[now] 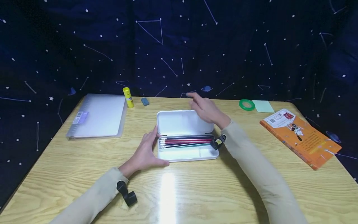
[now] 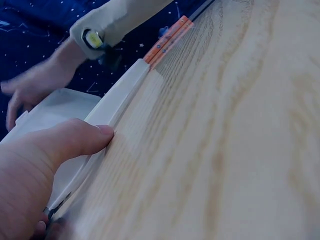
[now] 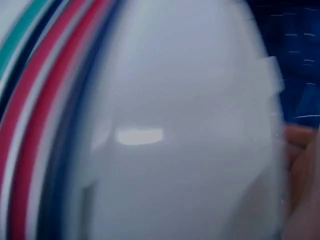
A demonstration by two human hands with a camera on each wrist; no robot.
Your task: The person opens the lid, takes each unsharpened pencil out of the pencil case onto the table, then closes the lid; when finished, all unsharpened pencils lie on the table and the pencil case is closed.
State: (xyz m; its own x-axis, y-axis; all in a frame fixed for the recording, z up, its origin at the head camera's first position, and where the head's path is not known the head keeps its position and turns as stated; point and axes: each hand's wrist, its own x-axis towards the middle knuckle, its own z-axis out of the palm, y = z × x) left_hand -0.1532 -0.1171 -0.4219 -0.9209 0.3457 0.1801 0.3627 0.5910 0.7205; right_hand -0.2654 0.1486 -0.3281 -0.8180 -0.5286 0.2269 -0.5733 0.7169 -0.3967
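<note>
A white pencil case (image 1: 185,137) lies open in the middle of the wooden table (image 1: 195,193). Its lid (image 1: 183,123) stands tipped up at the back. Inside, at the back of the tray, lie long pencils (image 1: 185,143) in red, dark and green, side by side. The front part of the tray is bare white.

The left hand (image 1: 145,152) rests on the table at the left end of the case. Its fingers lie loose and fairly straight against the case's left side, and the thumb lies along the front corner. In the left wrist view the thumb (image 2: 75,137) presses against the white edge of the case. It does not wrap around the case.

The right hand (image 1: 205,109) is up behind the lid, near its right top corner. Its fingers are stretched out and relaxed, holding nothing. I cannot tell if they touch the lid. The right wrist view is blurry.

Further off on the table lie a clear folder (image 1: 98,116), a yellow glue stick (image 1: 128,97), a small blue eraser (image 1: 144,101), a green tape roll (image 1: 247,105), a pale green sticky pad (image 1: 263,106) and an orange book (image 1: 300,137).
</note>
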